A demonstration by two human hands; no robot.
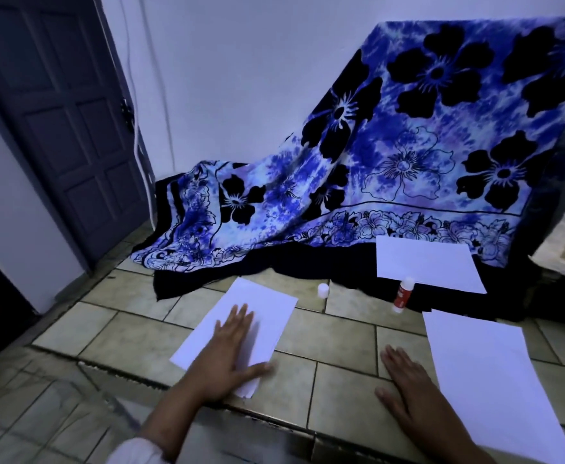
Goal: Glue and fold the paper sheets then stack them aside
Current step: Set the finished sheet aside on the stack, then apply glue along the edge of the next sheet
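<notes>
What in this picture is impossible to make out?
Head view:
- Whatever the cloth drapes over: fully covered.
- Glue stick label: too small to read.
- Near sheet: its closest corner is cut off by the bottom edge.
- Paper under the left hand: the hand hides any glue or crease there.

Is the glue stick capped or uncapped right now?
Uncapped, it seems: a small white cap sits on the tiles, apart from the glue stick.
</notes>
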